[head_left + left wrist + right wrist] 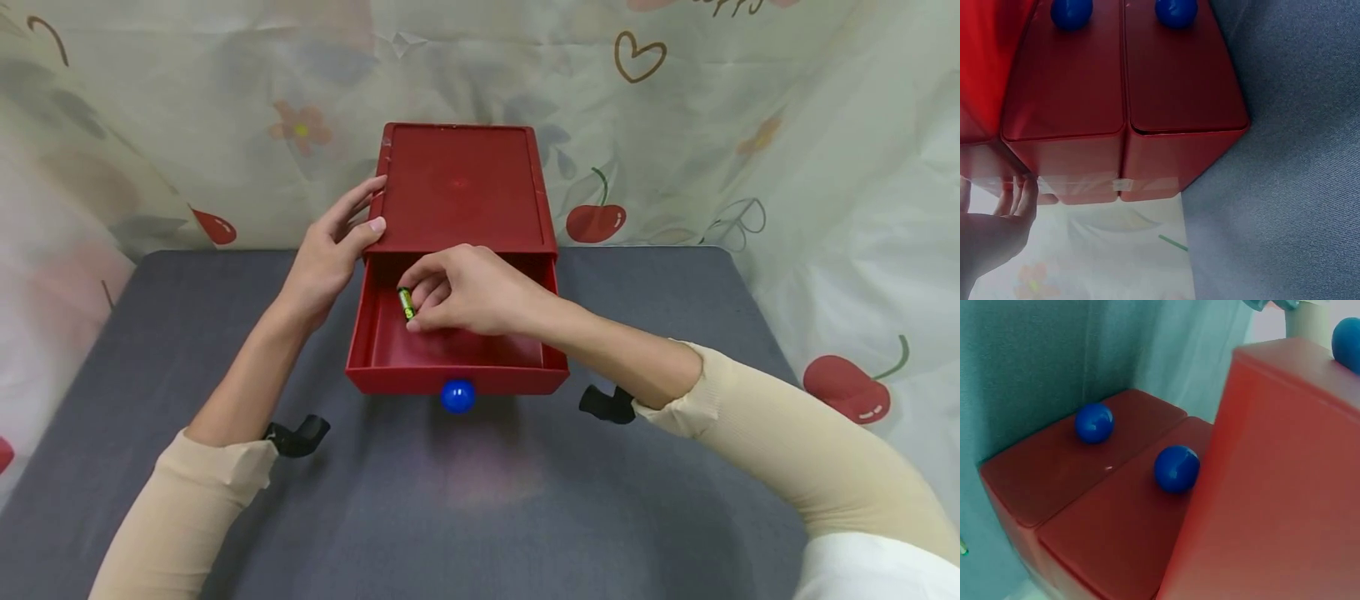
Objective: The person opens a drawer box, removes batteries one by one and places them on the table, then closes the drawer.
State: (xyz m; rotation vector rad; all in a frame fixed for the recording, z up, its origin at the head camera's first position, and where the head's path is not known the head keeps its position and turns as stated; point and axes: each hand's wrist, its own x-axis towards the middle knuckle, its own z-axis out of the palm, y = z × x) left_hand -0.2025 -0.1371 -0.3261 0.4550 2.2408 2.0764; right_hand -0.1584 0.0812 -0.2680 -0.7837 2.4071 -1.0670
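Note:
A red drawer cabinet (459,187) stands at the back of the table, its top drawer (457,380) pulled out by a blue round knob (457,397) side. My right hand (476,292) is over the drawer and pinches a small battery (407,303) with a yellow-green and black label between thumb and fingers. My left hand (324,254) rests against the cabinet's left side, thumb at the top edge. In the left wrist view its fingers (1022,197) lie nearly straight along the side wall. The right wrist view shows neither the right hand nor the battery.
Below the pulled-out drawer, two more drawer fronts (1185,81) with blue knobs (1094,422) are closed. A grey cloth covers the table (480,517). Behind hangs a patterned curtain (465,67). Black straps (300,436) are at both forearms.

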